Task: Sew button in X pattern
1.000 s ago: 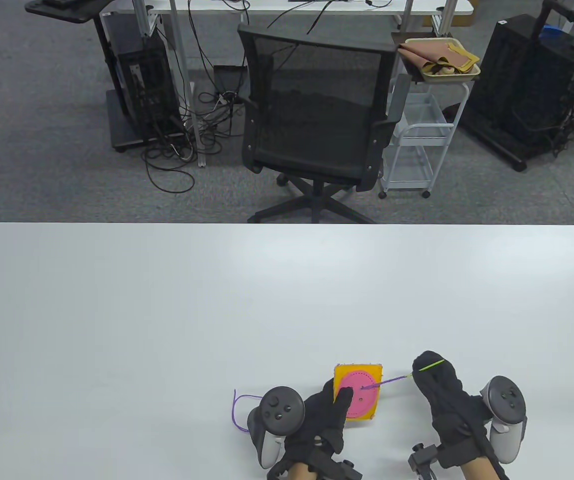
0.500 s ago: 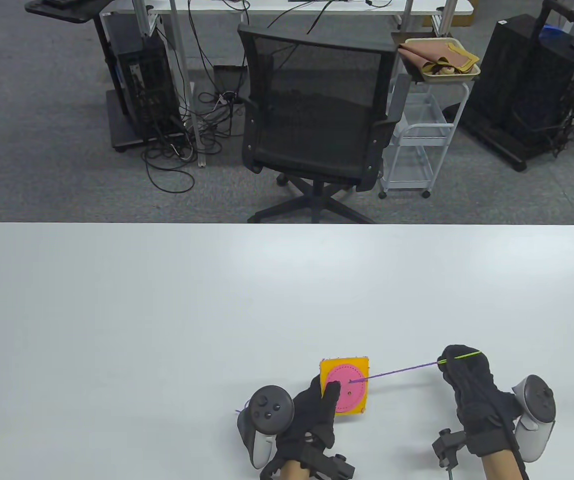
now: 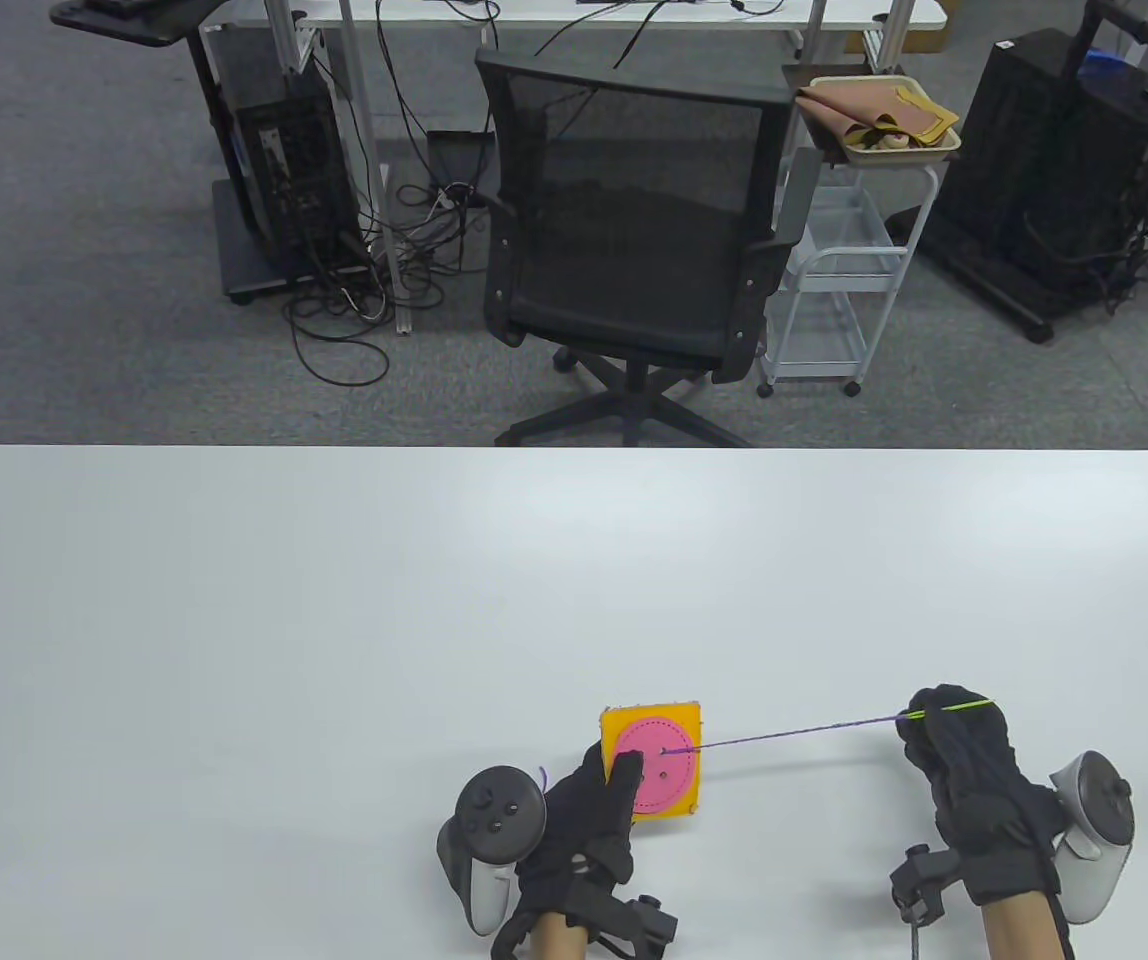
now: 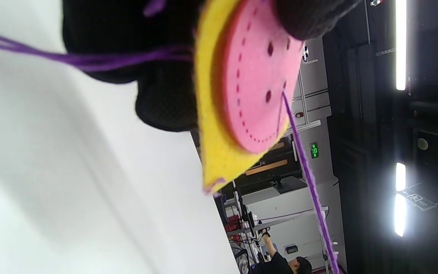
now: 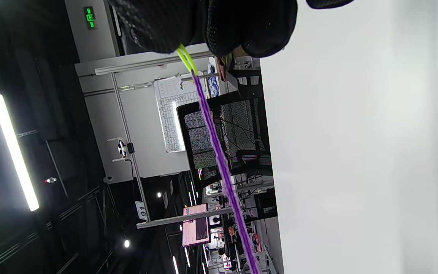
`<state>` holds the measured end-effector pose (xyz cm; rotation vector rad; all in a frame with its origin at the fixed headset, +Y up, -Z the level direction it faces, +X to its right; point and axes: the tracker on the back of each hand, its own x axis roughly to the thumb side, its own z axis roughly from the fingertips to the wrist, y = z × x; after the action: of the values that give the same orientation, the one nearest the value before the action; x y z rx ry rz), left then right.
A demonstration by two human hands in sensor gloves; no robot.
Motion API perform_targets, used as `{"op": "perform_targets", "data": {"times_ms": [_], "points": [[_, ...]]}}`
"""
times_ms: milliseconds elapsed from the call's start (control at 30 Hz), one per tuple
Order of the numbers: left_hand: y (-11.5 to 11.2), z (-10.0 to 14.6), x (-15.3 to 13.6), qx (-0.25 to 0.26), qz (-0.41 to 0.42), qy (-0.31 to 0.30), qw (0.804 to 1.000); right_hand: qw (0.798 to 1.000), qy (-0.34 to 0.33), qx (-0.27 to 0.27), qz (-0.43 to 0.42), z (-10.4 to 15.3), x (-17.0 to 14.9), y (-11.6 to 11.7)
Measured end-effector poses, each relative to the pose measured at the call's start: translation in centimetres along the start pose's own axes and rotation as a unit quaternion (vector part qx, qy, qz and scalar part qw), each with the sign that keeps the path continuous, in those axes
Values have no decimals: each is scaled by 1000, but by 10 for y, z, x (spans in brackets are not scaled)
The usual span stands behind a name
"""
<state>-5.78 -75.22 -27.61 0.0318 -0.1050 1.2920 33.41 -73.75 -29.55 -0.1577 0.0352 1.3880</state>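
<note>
A lab: office chair (image 3: 634, 230), computer towers (image 3: 284, 170), tangled cables (image 3: 374, 270), aluminium-frame desks (image 3: 354, 120).

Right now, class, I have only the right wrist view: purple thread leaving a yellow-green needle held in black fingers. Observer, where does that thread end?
Observer: It runs taut from the right hand into a hole of the pink button on a yellow felt square.
Operator: Is that felt flat on the table?
Observer: No. The left hand holds it tilted, thumb on the button, fingers behind.
Operator: Any thread behind?
Observer: Yes, purple strands trail across the left fingers.
</note>
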Motion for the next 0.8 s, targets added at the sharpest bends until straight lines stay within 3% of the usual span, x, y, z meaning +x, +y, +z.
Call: {"op": "perform_targets", "data": {"times_ms": [367, 800], "points": [[21, 4, -3, 26, 20, 2, 999, 1000, 2, -3, -29, -1, 0, -7], [21, 6, -3, 49, 19, -4, 999, 999, -28, 1, -26, 4, 6, 1]]}}
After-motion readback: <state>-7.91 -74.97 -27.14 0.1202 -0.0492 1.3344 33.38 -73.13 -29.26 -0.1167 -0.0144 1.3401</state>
